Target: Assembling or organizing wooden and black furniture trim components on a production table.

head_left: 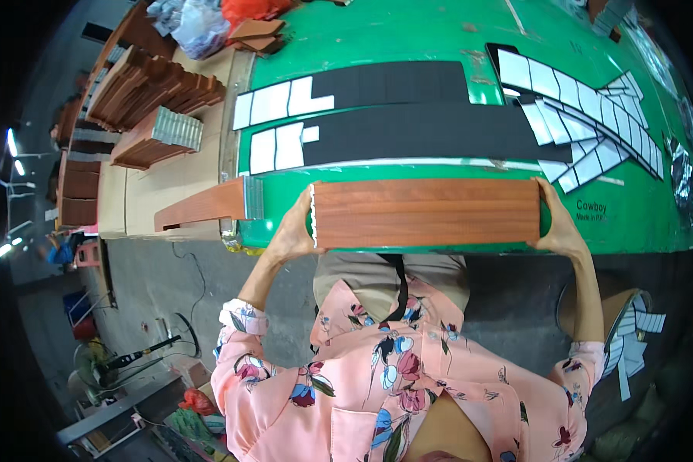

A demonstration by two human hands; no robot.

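The wood-grain panel [427, 213] is held level above the near edge of the green table [408, 46]. The left hand [294, 231] and right hand [556, 223] clamp its 2 ends, presumably for squaring. Black strips [408, 131] lie just beyond the panel.

A long reddish-brown wood-grain panel [427, 213] lies crosswise at the near edge of the green bench [408, 38], the left hand [291, 235] at its left end and the right hand [560, 223] at its right end. Behind it, two long black foam strips [416, 115] lie side by side across the bench. Right of them lies a fan of white rectangular backing pieces [593, 123]. Left of the panel, a second brown panel [204, 206] juts off the bench's left edge. Farther left, stacked brown panels [154, 92] rest on a cardboard-covered surface [169, 181].
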